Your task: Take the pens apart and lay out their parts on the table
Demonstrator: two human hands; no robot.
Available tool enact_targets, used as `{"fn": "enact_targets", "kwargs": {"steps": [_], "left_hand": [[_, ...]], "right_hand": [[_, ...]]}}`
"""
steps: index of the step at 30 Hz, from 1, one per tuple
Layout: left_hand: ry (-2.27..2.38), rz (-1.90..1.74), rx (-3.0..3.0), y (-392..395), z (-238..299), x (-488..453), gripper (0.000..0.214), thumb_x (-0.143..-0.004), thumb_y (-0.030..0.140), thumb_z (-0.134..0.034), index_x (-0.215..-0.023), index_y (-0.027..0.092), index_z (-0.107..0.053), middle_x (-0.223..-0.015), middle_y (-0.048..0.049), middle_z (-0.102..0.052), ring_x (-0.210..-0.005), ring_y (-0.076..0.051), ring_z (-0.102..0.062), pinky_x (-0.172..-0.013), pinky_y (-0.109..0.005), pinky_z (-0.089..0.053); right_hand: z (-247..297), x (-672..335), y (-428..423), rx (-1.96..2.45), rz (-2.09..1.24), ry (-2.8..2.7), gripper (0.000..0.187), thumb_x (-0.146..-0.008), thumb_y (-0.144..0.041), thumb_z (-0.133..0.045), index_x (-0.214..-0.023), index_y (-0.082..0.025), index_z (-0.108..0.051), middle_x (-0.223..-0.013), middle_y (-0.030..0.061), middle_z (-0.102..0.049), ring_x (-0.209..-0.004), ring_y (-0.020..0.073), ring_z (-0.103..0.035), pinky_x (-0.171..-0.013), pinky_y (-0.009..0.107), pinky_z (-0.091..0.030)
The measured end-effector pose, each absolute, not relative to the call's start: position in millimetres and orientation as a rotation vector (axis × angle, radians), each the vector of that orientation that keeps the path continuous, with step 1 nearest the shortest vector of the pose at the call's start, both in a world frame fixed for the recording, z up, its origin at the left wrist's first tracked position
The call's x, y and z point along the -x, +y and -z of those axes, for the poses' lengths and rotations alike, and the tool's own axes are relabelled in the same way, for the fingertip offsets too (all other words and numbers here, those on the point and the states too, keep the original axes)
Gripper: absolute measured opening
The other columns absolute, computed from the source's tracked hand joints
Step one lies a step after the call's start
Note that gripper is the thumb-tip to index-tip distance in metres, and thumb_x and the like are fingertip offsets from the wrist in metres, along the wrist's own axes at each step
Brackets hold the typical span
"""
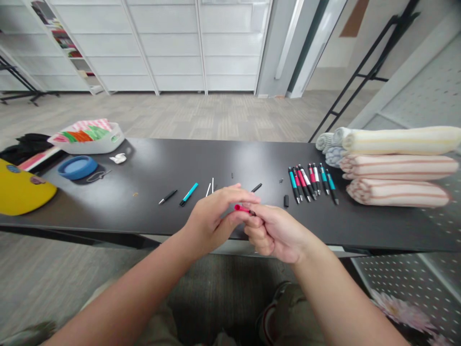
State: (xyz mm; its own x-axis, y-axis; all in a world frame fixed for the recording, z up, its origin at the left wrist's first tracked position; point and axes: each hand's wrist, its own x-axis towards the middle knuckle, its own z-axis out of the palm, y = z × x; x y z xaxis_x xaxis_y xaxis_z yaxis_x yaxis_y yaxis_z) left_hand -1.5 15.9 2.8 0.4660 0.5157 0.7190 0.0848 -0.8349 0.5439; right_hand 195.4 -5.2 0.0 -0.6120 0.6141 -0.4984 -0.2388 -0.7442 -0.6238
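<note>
My left hand (216,214) and my right hand (273,230) meet over the near edge of the black table (144,211). Both pinch a small red pen part (242,208) between their fingertips. Loose pen pieces lie just beyond on the table: a black piece (168,196), a teal barrel (189,193), thin white refills (211,186) and another black piece (256,188). A row of several assembled pens (311,182) in teal, red and black lies to the right of my hands.
Folded striped towels (396,166) are stacked at the table's right end. At the left sit a white basket of coloured cloths (88,137), a blue tape roll (77,166), a yellow object (21,190) and a small white item (118,158). White shelving stands beyond.
</note>
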Motion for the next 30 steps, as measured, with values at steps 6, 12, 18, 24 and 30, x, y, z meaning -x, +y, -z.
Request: {"fn": "enact_targets", "kwargs": {"steps": [6, 12, 18, 24, 30], "left_hand": [[0.444, -1.199, -1.312, 24.2, -11.0, -39.8, 0.036, -0.108, 0.050, -0.050, -0.111, 0.020, -0.070, -0.100, -0.0093, -0.079, -0.099, -0.021, -0.075, -0.096, -0.035, -0.057], [0.544, -1.468, -0.870, 30.3, 5.5, -70.9, 0.034, -0.102, 0.051, -0.061, -0.088, 0.020, -0.059, -0.078, 0.0016, -0.068, -0.078, -0.012, -0.071, -0.101, -0.033, -0.055], [0.549, -1.466, -0.765, 31.1, 6.1, -80.6, 0.031, -0.103, 0.048, -0.060, -0.090, 0.020, -0.058, -0.077, 0.0005, -0.070, -0.081, -0.014, -0.074, -0.094, -0.030, -0.056], [0.510, -1.427, -0.684, 29.0, -5.0, -88.4, 0.037, -0.099, 0.054, -0.064, -0.086, 0.020, -0.055, -0.074, 0.0002, -0.070, -0.088, -0.020, -0.077, -0.091, -0.033, -0.058], [0.495, -1.440, -0.629, 24.9, -11.7, -90.1, 0.037, -0.100, 0.054, -0.063, -0.087, 0.020, -0.054, -0.075, 0.0003, -0.070, -0.091, -0.020, -0.077, -0.094, -0.035, -0.058]], "right_hand": [[-2.8, -189.2, 3.1, 0.641, -2.479, -0.321, 0.051, -0.107, -0.055, -0.043, -0.068, -0.024, -0.031, -0.051, -0.0120, -0.025, -0.041, 0.0054, -0.008, -0.035, 0.015, -0.013], [-1.8, -165.6, 3.7, 0.722, -2.030, -0.270, 0.055, -0.095, -0.056, -0.070, -0.068, -0.024, -0.033, -0.051, -0.0138, -0.026, -0.040, 0.0038, -0.009, -0.032, 0.014, -0.016], [0.5, -146.4, -1.5, 0.946, -1.622, -0.386, 0.056, -0.085, -0.061, -0.078, -0.067, -0.024, -0.039, -0.047, -0.0138, -0.029, -0.036, 0.0037, -0.017, -0.032, 0.016, -0.017], [10.8, -143.6, -4.8, 1.064, -1.276, -0.624, 0.050, -0.095, -0.067, -0.059, -0.106, -0.020, -0.074, -0.066, -0.0002, -0.069, -0.056, 0.0163, -0.064, -0.054, 0.026, -0.050], [11.9, -157.9, -8.6, 1.252, -0.893, -1.094, 0.054, -0.106, -0.060, -0.040, -0.118, -0.023, -0.077, -0.105, 0.0087, -0.080, -0.101, 0.0263, -0.073, -0.086, 0.037, -0.054]]}}
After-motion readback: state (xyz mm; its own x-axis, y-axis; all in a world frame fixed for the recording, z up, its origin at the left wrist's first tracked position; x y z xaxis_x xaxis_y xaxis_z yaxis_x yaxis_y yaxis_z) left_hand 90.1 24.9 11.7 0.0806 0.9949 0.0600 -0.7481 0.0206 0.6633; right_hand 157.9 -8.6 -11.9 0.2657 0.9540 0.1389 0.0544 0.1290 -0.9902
